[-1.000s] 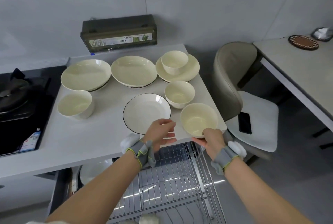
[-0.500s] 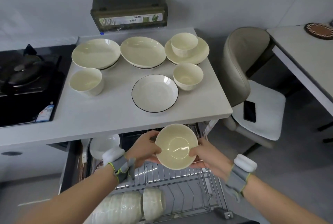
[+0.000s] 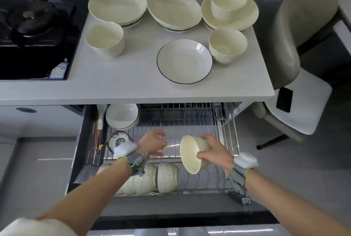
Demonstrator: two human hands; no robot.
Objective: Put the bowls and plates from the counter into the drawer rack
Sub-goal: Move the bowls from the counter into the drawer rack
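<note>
My right hand (image 3: 214,153) grips a cream bowl (image 3: 190,155), tipped on its side with the mouth facing left, over the wire drawer rack (image 3: 190,121). Just left of the bowl, my left hand (image 3: 152,143) hovers with fingers spread and holds nothing. A row of cream bowls (image 3: 150,178) stands on edge in the rack's front row, partly hidden by my left wrist. On the counter (image 3: 123,83) lie a black-rimmed plate (image 3: 184,61), two cream bowls (image 3: 105,39) (image 3: 227,44), two large dishes (image 3: 117,5) (image 3: 173,8), and a bowl on a plate (image 3: 228,3).
White bowls (image 3: 121,116) and a patterned bowl (image 3: 119,141) sit at the rack's left, beside chopsticks (image 3: 97,139). A black stove (image 3: 32,32) is left of the counter. A grey chair (image 3: 296,83) with a phone (image 3: 284,99) stands right of the drawer.
The bowl went from the counter's front edge down over the rack. Both hands held it half a second ago; now my left hand has let go and the bowl is tipped sideways.
</note>
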